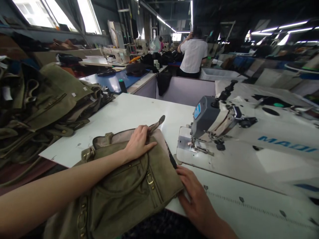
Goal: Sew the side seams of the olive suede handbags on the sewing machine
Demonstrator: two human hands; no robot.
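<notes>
An olive handbag (127,205) lies partly on the white sewing table (119,111) under the left hand (139,142), fingers together, thumb spread, at twelve o'clock; the right hand (196,200) touches its three-o'clock edge, whether pinching I cannot tell.

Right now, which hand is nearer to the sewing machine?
Right. The right hand is at the bag's right edge, just in front of the sewing machine; the left hand lies on the bag's top, farther off to the machine's left.
</notes>
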